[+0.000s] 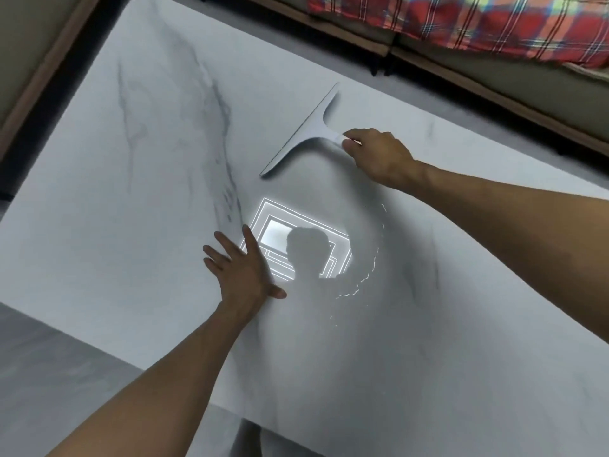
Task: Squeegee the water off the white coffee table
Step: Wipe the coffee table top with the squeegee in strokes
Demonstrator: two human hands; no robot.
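The right hand (379, 156) is shown with its fingers curled round the short handle of the squeegee (309, 130). The left hand (244, 268) is laid flat on the table (131, 209), fingers straight and spread, holding nothing.

The squeegee is held over the far middle of the table. Its long blade is set on a diagonal from the far right down toward the near left, with the handle on its right. The blade is carried low, but whether its edge touches the surface cannot be told.

The water (375, 255) is traced only by a bright broken rim that curves near and right of the blade, just beside the reflected ceiling light (273, 232). The wet patch is therefore judged to lie between the blade and the near edge.

For a clean stroke, the following are advised:
- The blade should be seated with its whole edge on the table.
- The handle should be tilted so that the edge trails.
- Even pressure should be kept along the full length of the blade.
- The blade should be drawn in one unbroken pass through the patch toward an edge of the table.
- The left hand is best lifted clear of the path, or a wet strip may be left beneath it.

Beyond the far edge, a sofa (329, 31) with a plaid blanket (461, 24) is seen. Grey floor (49, 357) is seen at the near left.
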